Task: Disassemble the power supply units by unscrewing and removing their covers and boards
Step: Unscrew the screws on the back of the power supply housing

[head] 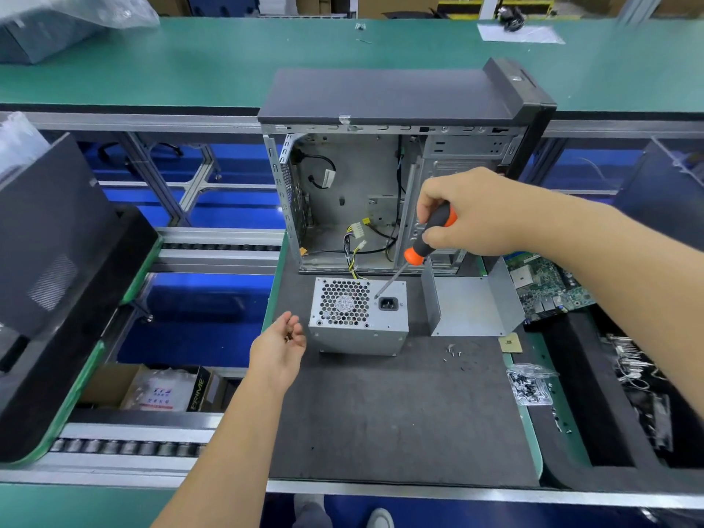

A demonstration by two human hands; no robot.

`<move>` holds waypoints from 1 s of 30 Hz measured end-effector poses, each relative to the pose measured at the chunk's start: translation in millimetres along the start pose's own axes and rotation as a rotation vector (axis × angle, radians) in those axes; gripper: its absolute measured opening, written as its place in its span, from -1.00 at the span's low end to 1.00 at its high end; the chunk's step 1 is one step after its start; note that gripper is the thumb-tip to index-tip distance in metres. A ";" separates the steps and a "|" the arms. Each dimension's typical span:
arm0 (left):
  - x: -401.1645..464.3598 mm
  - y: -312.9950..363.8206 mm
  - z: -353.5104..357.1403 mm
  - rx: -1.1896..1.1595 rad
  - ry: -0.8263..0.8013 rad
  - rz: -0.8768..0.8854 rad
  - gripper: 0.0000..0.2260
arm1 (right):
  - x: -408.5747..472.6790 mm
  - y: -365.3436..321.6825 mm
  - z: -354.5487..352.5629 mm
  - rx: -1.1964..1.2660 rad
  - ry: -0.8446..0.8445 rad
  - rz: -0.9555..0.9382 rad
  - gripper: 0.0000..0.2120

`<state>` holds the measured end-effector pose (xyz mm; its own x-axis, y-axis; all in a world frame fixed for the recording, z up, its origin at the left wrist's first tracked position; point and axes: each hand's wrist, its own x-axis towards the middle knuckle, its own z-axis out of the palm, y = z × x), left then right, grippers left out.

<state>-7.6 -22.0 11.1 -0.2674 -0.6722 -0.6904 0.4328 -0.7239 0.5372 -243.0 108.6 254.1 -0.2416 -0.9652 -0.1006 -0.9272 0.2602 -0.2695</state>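
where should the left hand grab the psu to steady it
Probably by the bare left wall of the psu, coming from the left, where the left hand hovers open. The top face carries the fan grille and socket, and the screwdriver tip sits there, so fingers should stay off it.

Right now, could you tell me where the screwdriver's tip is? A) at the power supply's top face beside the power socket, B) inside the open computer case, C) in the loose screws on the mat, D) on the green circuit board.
A: the screwdriver, gripped by the right hand, angles down so its tip meets the power supply just left of the power socket.
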 end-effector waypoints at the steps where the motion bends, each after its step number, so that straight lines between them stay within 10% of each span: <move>1: -0.9 0.0 1.9 0.029 -0.006 0.000 -0.85 | -0.5 0.3 1.1 -0.002 -0.006 0.003 -0.89; 17: 5.2 -0.1 7.2 0.361 0.030 0.038 -0.80 | 4.2 7.4 14.6 -0.012 -0.036 -0.005 -0.90; 30: 0.6 -62.8 -95.8 1.731 -0.160 0.811 -0.48 | 3.2 8.7 15.8 0.000 0.002 -0.023 -0.91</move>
<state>47.6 37.9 -69.5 -0.5805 -0.8110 -0.0732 -0.6996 0.4507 0.5544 -247.3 108.3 236.3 -0.2208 -0.9709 -0.0926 -0.9324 0.2380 -0.2720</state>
